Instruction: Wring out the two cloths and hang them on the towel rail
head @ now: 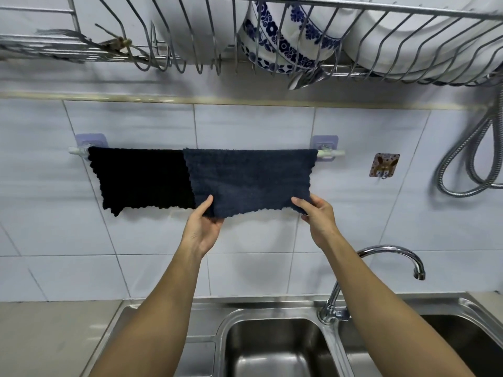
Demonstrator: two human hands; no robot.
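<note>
A white towel rail (330, 153) runs across the tiled wall on two stick-on brackets. Over its left half hangs a black cloth (141, 178), spread flat. A dark blue cloth (250, 178) is draped over the right half, its left edge overlapping the black one. My left hand (202, 227) pinches the blue cloth's lower left corner. My right hand (317, 216) pinches its lower right corner. Both hands hold the bottom edge stretched out flat, a little away from the wall.
A wire dish rack (190, 58) with bowls and plates (285, 34) hangs overhead. A curved tap (392, 254) stands over a double steel sink (272, 346) below. A metal hose (468, 164) loops at the right beside a small wall hook (383, 165).
</note>
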